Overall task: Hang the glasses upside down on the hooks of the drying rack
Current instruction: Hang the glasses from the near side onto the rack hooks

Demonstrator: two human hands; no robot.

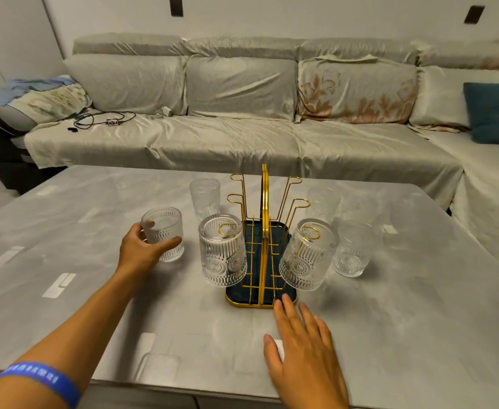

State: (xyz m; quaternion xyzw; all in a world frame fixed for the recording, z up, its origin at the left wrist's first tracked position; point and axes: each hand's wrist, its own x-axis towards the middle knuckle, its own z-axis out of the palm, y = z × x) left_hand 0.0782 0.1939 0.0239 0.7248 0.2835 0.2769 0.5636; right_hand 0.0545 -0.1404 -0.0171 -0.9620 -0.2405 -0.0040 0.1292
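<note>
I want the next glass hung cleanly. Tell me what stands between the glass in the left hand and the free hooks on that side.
The hanging glass on the near left hook stands partly between the held glass and the rack; the free hooks lie behind it.

Grey table (419,305), gold drying rack (264,240), perhaps four standing glasses (204,197)

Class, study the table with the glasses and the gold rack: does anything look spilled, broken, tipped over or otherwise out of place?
Nothing stands out. Two glasses hang tilted, mouth down, on the rack, as intended. The other four stand upright on the table, one held by the left hand. No spill or breakage shows.
</note>
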